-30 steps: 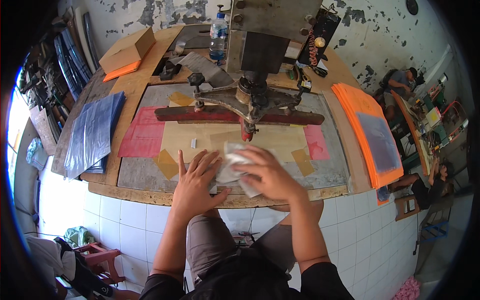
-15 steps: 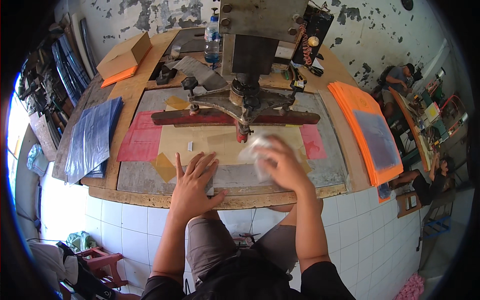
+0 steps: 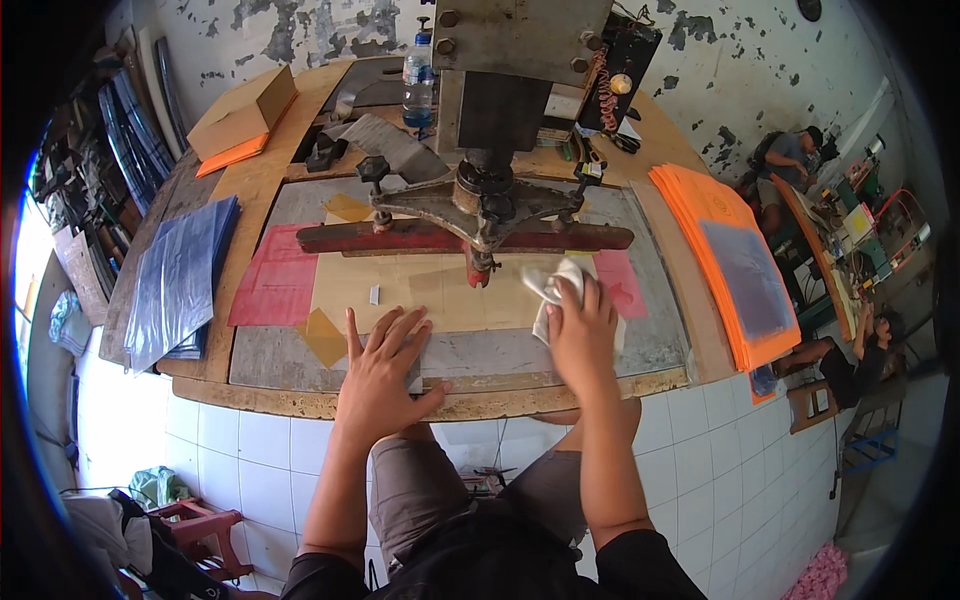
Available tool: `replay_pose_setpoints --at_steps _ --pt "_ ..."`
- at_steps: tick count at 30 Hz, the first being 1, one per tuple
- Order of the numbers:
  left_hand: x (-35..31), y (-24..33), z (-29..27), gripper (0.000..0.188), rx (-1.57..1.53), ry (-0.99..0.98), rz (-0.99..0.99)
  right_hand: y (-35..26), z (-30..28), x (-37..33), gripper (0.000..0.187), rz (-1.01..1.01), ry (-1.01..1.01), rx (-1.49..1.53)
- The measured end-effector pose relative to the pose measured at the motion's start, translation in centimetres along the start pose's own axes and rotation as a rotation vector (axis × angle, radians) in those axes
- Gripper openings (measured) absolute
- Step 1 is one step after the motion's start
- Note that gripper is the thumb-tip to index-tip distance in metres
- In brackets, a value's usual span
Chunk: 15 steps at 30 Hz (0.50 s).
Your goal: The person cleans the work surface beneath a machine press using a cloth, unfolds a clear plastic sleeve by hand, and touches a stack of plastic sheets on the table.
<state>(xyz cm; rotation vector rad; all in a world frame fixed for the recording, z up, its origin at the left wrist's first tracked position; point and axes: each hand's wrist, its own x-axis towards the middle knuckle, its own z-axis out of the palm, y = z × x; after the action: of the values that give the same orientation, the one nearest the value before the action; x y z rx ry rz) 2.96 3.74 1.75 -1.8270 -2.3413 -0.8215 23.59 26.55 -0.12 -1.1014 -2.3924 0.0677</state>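
Note:
My right hand (image 3: 583,335) grips a crumpled white cloth (image 3: 563,283) at the right end of a cream sheet (image 3: 420,295). That sheet lies on the grey metal bed of a press, with a pink sheet (image 3: 272,280) showing at its left and more pink at its right. My left hand (image 3: 380,375) rests flat, fingers spread, across the sheet's front edge and the metal. A small white tab (image 3: 375,294) lies just beyond its fingertips. Over the sheet stands the press head with its red bar (image 3: 400,238), behind both hands.
Clear and blue plastic sleeves (image 3: 180,280) are stacked at the left. Orange plastic bags (image 3: 735,265) form a pile at the right. A cardboard box (image 3: 240,110), a water bottle (image 3: 417,85) and pliers (image 3: 624,142) sit at the back. Two other people are at the far right.
My right hand has moved to the right with the cloth, from near the red bar's middle tip toward the right pink patch. The left hand stays in place.

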Motion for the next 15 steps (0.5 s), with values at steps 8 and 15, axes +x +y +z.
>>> replay_pose_setpoints --at_steps 8,15 --pt "-0.1 -0.2 0.2 0.076 -0.014 -0.021 -0.017 -0.8 -2.6 -1.4 0.044 -0.800 -0.383 0.615" --pt "-0.1 -0.1 0.2 0.077 -0.011 0.001 -0.008 -1.9 -0.5 -2.5 0.035 -0.079 0.005 0.057"
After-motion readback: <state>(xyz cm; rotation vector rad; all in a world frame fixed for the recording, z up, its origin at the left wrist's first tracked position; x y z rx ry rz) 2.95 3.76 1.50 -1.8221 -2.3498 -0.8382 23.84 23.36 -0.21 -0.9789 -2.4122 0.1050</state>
